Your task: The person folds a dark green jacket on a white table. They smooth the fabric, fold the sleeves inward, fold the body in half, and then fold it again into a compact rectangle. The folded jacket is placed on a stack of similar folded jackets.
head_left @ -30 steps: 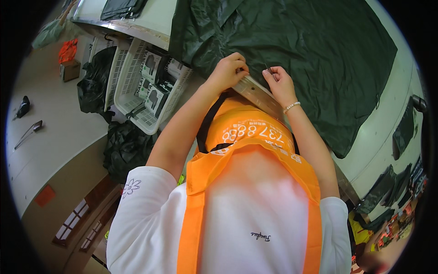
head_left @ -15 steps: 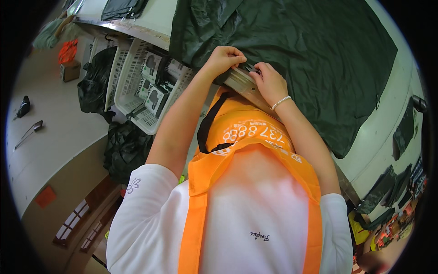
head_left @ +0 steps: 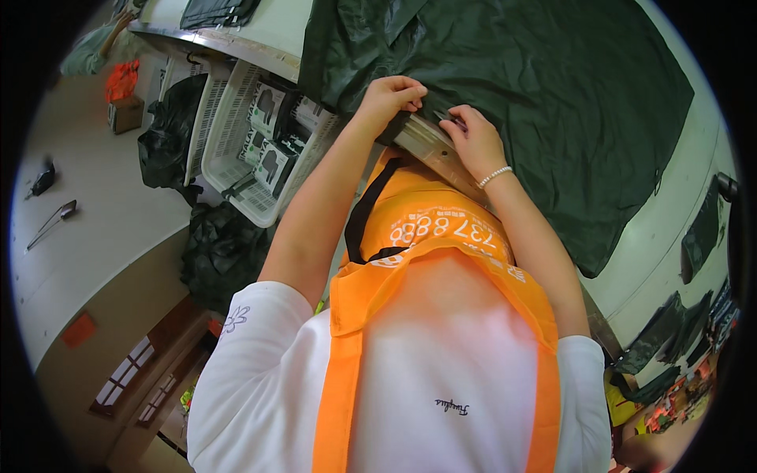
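A dark green piece of fabric [head_left: 512, 118], wrinkled and shiny, spreads over the table up to its near edge. At that edge my left hand [head_left: 394, 101] is closed, thumb and forefinger pinched together; whatever is between them is too small to make out. Just right of it, my right hand [head_left: 478, 142] is curled round small thread snips [head_left: 449, 120], whose pointed tip shows beyond the fingers. Most of this tool is hidden in the palm. Both hands are above the wooden table edge [head_left: 426, 146], in front of my orange apron [head_left: 426, 209].
Left of my arm, a white plastic basket [head_left: 274, 211] holds several printed boxes [head_left: 276, 167]. Black plastic bags [head_left: 221, 256] lie beside it. Folded dark pieces [head_left: 217, 12] are on the table at far left, more dark pieces [head_left: 654, 335] at right. Another person's arm [head_left: 114, 35] shows at upper left.
My hands have drawn slightly apart. The right hand, with the thread snips, has shifted a little right, and the left stays pinched near the fabric's edge. The whole view has shifted slightly.
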Tool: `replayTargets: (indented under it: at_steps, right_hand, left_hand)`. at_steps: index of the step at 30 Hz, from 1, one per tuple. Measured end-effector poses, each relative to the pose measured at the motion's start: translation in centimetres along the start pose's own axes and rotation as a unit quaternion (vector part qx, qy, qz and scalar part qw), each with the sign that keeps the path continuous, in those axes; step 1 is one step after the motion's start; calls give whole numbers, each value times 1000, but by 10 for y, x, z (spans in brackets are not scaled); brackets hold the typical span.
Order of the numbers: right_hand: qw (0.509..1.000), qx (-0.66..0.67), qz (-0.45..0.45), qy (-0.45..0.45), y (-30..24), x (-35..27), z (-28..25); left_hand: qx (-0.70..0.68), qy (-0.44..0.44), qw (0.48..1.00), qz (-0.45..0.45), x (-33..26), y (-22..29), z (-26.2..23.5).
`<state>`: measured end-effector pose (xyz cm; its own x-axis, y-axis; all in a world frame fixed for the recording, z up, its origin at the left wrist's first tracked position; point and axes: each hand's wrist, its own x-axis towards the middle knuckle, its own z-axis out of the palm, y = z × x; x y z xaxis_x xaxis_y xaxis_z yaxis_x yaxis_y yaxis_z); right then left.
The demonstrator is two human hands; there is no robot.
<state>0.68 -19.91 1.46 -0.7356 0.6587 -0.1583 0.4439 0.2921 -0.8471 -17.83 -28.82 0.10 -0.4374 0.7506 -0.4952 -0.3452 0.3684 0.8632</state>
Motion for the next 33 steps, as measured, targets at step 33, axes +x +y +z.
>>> replayTargets:
  at_steps: [33]
  right_hand:
    - [861,168,405,257,142,-265,-193]
  left_hand:
    - [35,306,941,-136,12,-44,-160]
